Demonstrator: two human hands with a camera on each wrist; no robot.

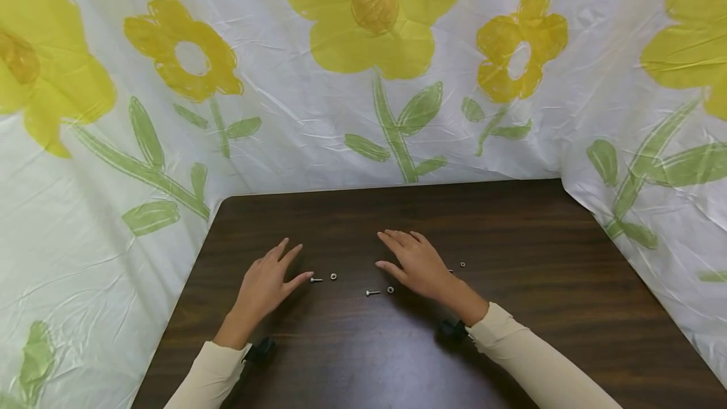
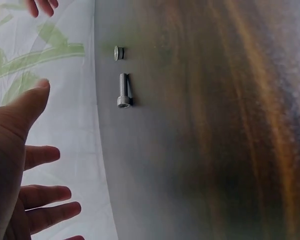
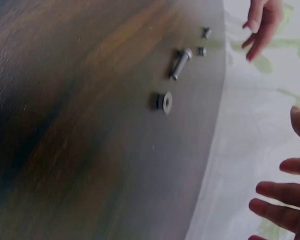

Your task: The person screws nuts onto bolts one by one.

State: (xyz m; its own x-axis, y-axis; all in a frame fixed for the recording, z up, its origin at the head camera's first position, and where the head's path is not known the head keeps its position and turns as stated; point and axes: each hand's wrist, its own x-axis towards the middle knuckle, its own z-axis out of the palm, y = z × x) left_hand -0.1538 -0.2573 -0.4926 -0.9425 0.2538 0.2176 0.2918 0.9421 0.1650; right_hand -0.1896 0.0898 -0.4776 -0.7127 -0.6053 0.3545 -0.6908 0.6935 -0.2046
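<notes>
My left hand (image 1: 262, 286) hovers over the table with fingers spread and holds nothing. Just off its thumb tip lies a small silver bolt (image 1: 316, 280), with a flanged nut (image 1: 333, 276) to its right. The left wrist view shows this bolt (image 2: 123, 91) with a socket head, the nut (image 2: 119, 53) beyond it. My right hand (image 1: 419, 264) is also held above the table, fingers extended, nothing in it. Left of and below it in the head view lie a second bolt (image 1: 373, 293) and nut (image 1: 390, 290). A third bolt (image 1: 450, 270), mostly hidden behind the right hand, lies near a third nut (image 1: 462, 264).
The dark wood-grain table (image 1: 341, 346) has a rounded far left corner. A white curtain (image 1: 272, 131) printed with yellow flowers hangs along its back and sides. Dark wrist devices sit under both cream sleeves (image 1: 528, 352).
</notes>
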